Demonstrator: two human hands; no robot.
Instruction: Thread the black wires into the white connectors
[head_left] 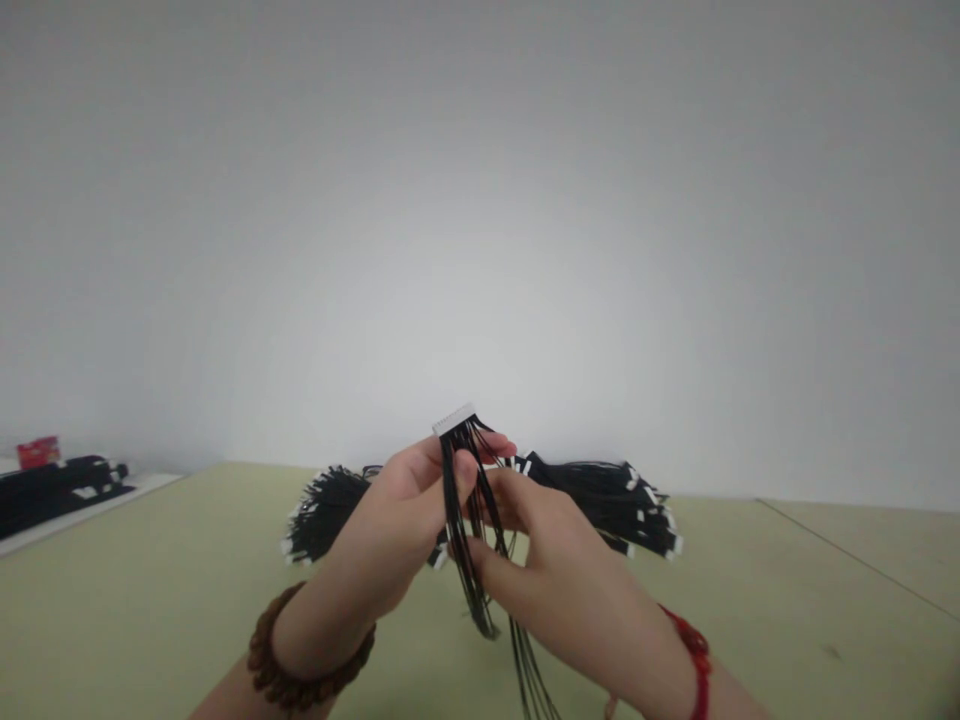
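Holding a white-ended bunch of black wires between two hands

The left hand (409, 510) clamps the black wires (454, 470) between thumb and fingers, just under the white connector (454, 418) that heads them. This connector sits above the left thumb, tilted, with its right end higher, and the strands fan down from it past the fingertips. Some of them bend into a loop that hangs below the fingers of both hands; others trail lower, in front of the right wrist.

The right hand (551, 545) is curled about the strands below the left fingertips, its thumb and forefinger apart at the knuckles; whether its tips pinch any wire, I cannot tell, since strands cross in front of them.

Beyond the left fingers, to their left, a black cable bundle with white ends lies on the pale green table (225, 620). Another cable bundle (600, 490) lies beyond the right fingers, its white ends pointing right. Well apart from the fingers, far to the left, are more dark cables (52, 490) and a red packet (37, 453) behind them.
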